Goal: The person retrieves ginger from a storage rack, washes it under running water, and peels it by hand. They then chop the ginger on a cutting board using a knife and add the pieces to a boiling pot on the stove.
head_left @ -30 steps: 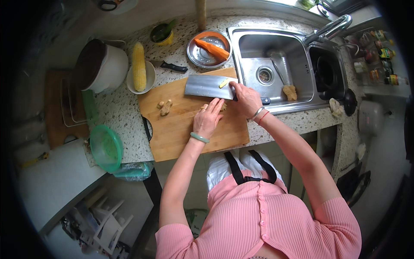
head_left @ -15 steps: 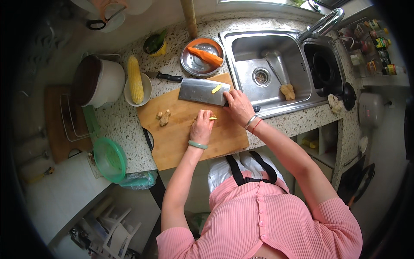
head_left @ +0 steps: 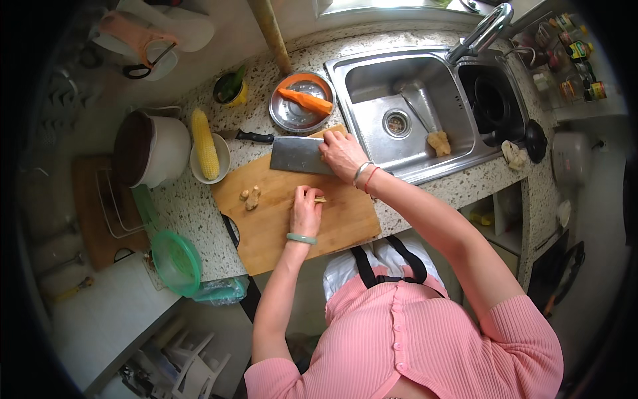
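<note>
On the wooden cutting board (head_left: 266, 229), my left hand (head_left: 306, 211) is closed around a pale yellow piece of ginger (head_left: 320, 199), whose end sticks out past the fingertips. My right hand (head_left: 343, 156) rests over the right part of a cleaver (head_left: 296, 154), its fingers bent and drawn together against the flat blade; what they pinch, if anything, is hidden. The cleaver lies flat across the board's far edge. Left of my left hand lie small knobs of unpeeled ginger (head_left: 251, 197).
Behind the board are a knife (head_left: 256, 137) and a metal bowl (head_left: 302, 124) with a peeled carrot (head_left: 306, 101). Corn (head_left: 205, 146) lies across a white bowl (head_left: 222, 166) beside a pot (head_left: 163, 146). The sink (head_left: 372, 113) is right; a green basin (head_left: 176, 263) stands left.
My right hand has moved left over the cleaver blade, and the yellow slice that lay there no longer shows. The left hand stays on the board with its ginger. The view has shifted slightly.
</note>
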Demonstrator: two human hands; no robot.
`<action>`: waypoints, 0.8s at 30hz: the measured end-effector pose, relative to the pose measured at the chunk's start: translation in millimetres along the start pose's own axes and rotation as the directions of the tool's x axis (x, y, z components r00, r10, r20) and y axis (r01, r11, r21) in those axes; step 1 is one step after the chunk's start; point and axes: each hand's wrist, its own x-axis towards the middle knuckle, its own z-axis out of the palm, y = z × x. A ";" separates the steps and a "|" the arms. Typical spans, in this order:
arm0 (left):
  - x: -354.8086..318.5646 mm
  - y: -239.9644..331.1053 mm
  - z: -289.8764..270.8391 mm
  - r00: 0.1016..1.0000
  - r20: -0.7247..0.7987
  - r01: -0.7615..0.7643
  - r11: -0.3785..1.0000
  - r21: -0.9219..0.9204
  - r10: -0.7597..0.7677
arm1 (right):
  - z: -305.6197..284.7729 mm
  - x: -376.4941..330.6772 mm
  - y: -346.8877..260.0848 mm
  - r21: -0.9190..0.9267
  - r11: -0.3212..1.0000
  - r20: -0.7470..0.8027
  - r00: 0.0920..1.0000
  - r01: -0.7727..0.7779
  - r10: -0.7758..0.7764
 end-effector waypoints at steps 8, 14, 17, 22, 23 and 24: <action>30.7 38.2 4.0 0.739 0.524 0.635 0.175 -0.753 -0.424 | 3.3 -34.3 34.9 0.857 0.336 0.239 0.879 -0.391 0.412; 94.4 126.4 85.9 0.778 0.590 0.625 0.167 -0.763 -0.217 | -35.0 -123.1 130.6 0.900 -0.272 0.433 0.763 -0.340 0.480; 130.9 196.5 148.2 0.763 0.633 0.647 0.139 -0.750 -0.132 | -59.0 -173.9 196.7 0.892 -0.416 0.425 0.641 -0.176 0.640; 199.6 304.6 251.4 0.691 0.720 0.717 0.059 -0.694 0.071 | -88.5 -237.1 315.5 0.891 -0.416 0.265 0.535 0.184 0.802; 215.2 319.2 272.3 0.686 0.723 0.721 0.054 -0.691 0.083 | -89.9 -243.6 339.5 0.877 -0.421 0.248 0.533 0.230 0.809; 230.6 326.8 293.3 0.680 0.729 0.729 0.036 -0.684 0.079 | -93.1 -246.7 359.9 0.860 -0.433 0.239 0.535 0.272 0.810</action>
